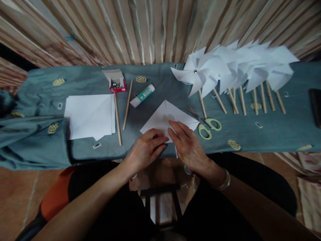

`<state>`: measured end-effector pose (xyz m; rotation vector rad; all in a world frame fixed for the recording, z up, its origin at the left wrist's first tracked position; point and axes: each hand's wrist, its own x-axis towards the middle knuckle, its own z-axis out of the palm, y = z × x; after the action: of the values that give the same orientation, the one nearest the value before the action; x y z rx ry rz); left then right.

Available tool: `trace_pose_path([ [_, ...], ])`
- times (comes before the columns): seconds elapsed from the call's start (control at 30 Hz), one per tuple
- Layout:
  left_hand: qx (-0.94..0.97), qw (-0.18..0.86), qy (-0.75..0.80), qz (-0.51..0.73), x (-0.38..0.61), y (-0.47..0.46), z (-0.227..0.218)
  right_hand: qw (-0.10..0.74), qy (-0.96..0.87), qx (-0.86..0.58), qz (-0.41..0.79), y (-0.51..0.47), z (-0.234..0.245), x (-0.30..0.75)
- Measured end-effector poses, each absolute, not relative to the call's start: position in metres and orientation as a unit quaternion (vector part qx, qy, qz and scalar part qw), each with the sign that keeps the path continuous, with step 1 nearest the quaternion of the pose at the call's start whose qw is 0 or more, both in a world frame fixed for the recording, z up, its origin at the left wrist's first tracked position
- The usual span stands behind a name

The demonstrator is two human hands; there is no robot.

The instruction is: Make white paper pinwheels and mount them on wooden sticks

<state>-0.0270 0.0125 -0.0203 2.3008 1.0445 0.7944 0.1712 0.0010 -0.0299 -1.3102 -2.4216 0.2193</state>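
A square white sheet of paper (pixel 164 115), turned with one corner away from me, lies at the table's near edge, with crease lines running in from its far and right corners. My left hand (pixel 150 145) pinches its near part between thumb and fingertips. Across from it, my right hand (pixel 187 144) rests on the paper's near right side, fingers stretched and slightly apart. The near corner is mostly hidden under both hands. Scissors with light green handles (pixel 205 134) lie beside the right corner, blades pointing away to the left.
Left of the paper are a glue stick (pixel 142 96), two wooden sticks (pixel 127 106), a stack of white paper (pixel 90 115) and an open red box of metal pins (pixel 117 84). Several white paper pinwheels (pixel 200 70) on sticks overlap at the back right. A dark object (pixel 315 107) lies far right.
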Motion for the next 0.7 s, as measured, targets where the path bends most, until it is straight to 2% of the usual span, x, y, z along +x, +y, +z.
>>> trace_pose_path([
  [0.3, 0.883, 0.14, 0.352, 0.278, -0.024, 0.014, -0.022, 0.241, -0.846, -0.455, 0.137, 0.004, -0.023, 0.177],
  [0.43, 0.897, 0.117, 0.337, 0.262, -0.028, 0.016, -0.018, 0.278, -0.822, -0.484, 0.115, 0.013, -0.016, 0.195],
  [0.7, 0.901, 0.06, 0.369, 0.22, -0.065, 0.04, -0.008, 0.228, -0.845, -0.48, 0.061, -0.001, -0.01, 0.198],
])
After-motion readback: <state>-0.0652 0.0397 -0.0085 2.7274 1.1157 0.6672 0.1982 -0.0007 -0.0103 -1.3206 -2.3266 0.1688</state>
